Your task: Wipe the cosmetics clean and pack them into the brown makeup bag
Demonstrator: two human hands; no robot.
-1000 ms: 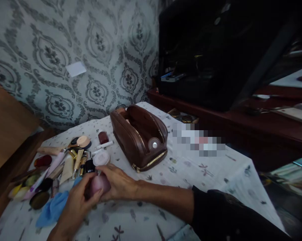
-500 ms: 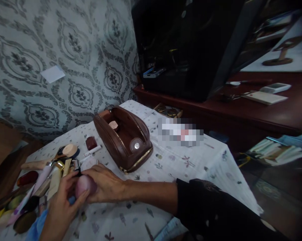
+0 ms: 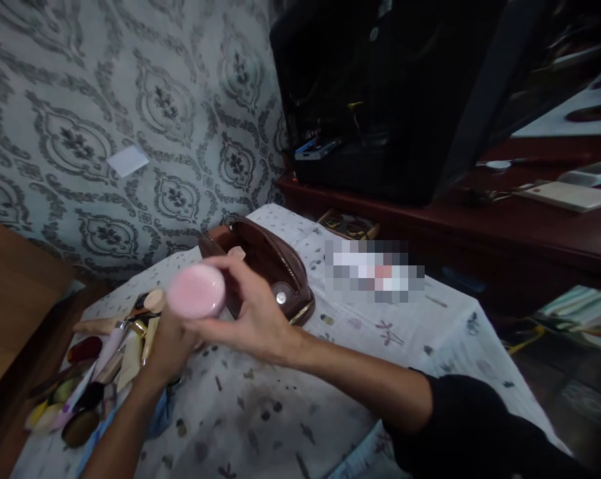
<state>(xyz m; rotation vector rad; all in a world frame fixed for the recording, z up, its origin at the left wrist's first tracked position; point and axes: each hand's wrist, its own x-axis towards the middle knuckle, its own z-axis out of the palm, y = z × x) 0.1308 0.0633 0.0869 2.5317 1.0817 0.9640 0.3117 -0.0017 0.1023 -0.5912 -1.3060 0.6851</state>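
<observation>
1. Right hand (image 3: 253, 322): thumb and fingers pinch a pink round container (image 3: 197, 293), its glossy end turned toward the viewer.
2. Left hand (image 3: 173, 346): lies directly behind and below the container, its fingers largely hidden; whether they grip anything cannot be told.
3. Position of the container: raised above the tablecloth (image 3: 250, 412), overlapping in view the near left side of a brown zippered toiletry bag (image 3: 298, 293).
4. Opening: the bag's mouth gapes upward beyond the right hand, bordered by zipper edges; a small pale peach item (image 3: 237, 253) shows within.
5. Left margin: cosmetics, among them a cream squeeze tube (image 3: 131, 359), lie crowded toward the table's left edge; a blue cloth (image 3: 163, 416) is partly covered by the left forearm.
6. Right margin: printed cloth extends from the bag and right forearm to the table's right edge; beyond the far edge stands a dark red cabinet (image 3: 504, 226) bearing a large black screen (image 3: 380, 100).
7. Markings: the bag's silver snap (image 3: 281, 298) and the wall's white card (image 3: 127, 161) are too small to read; pixelation masks an item on the cloth's far side.
</observation>
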